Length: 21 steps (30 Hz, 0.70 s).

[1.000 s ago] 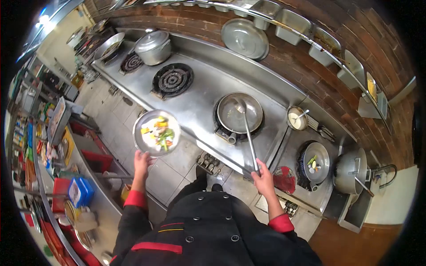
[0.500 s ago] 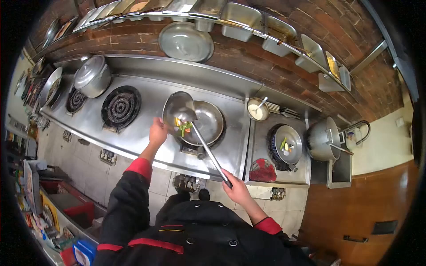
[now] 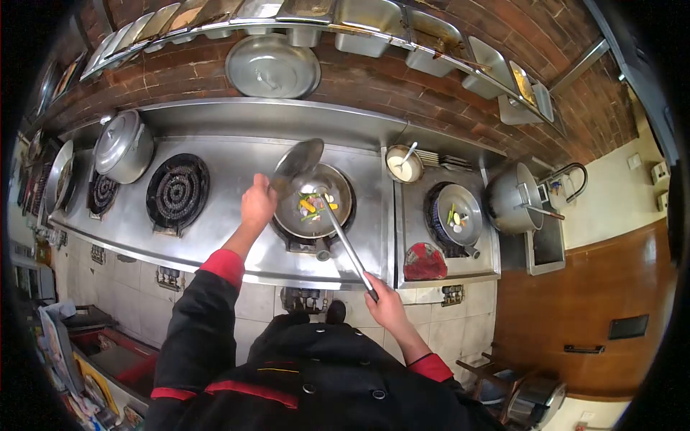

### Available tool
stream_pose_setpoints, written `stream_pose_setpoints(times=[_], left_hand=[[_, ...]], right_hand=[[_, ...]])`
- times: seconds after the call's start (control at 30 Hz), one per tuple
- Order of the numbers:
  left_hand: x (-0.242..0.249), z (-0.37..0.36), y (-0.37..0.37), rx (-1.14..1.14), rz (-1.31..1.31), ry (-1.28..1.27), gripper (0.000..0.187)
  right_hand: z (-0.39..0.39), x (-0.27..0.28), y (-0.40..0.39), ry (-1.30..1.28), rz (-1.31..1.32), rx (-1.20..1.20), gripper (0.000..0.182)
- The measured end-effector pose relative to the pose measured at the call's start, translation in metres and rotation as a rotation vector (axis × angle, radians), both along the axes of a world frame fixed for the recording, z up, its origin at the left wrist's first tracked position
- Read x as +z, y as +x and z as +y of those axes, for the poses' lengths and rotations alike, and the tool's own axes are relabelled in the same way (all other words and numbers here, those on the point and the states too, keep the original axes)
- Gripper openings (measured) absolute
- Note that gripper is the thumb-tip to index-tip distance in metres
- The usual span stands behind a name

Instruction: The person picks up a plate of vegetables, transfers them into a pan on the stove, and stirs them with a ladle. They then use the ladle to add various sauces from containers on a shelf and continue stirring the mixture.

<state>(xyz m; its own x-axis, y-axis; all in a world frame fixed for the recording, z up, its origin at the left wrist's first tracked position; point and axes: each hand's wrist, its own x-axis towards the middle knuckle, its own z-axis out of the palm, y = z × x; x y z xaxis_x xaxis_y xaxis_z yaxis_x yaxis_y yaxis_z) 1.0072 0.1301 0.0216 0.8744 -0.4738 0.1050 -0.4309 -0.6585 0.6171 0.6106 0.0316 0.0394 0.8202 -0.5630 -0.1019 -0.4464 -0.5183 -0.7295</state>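
Observation:
My left hand [image 3: 259, 201] is closed on the rim of a shiny metal bowl [image 3: 300, 158], tipped up over the left side of a frying pan [image 3: 338, 187]. Cut vegetables [image 3: 311, 206], yellow, green, orange and white, lie in this pan, which sits on a burner. In my right hand [image 3: 386, 302] is the dark grip of a long metal cooking utensil [image 3: 350, 251]. Its far end reaches the vegetables; I cannot make out the head's shape.
On the right burner a second pan [image 3: 468, 201] holds some vegetables. Near it are a bowl of white sauce [image 3: 405, 165], a red cloth [image 3: 425, 262] and a large pot [image 3: 509, 201]. A lidded pot [image 3: 126, 154] and bare burner [image 3: 177, 190] stand left. Metal trays [image 3: 370, 25] line the shelf.
The vegetables have gone from the tilted bowl into the pan below. My left hand has lifted and tipped the bowl further. The utensil's far end is now lower, in the pan.

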Motion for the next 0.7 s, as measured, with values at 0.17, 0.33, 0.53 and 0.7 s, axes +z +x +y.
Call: stream_pose_setpoints(times=[0.17,0.33,0.53,0.7], left_hand=[[-0.046,0.054,0.024,0.145,-0.156,-0.343,0.026],[-0.062,0.165,-0.022,0.377,0.458,-0.645,0.024],[-0.062,0.282,-0.151,0.696,0.550,-0.766,0.023],[-0.055,0.339,-0.251,0.945,0.456,-0.887,0.023]], right_hand=[[-0.011,0.012,-0.029,0.090,-0.053,0.008,0.053],[-0.047,0.030,-0.046,0.268,0.116,0.021,0.055],[-0.079,0.007,-0.002,0.198,0.148,0.108,0.055],[-0.088,0.019,0.031,0.065,0.070,0.108,0.055]])
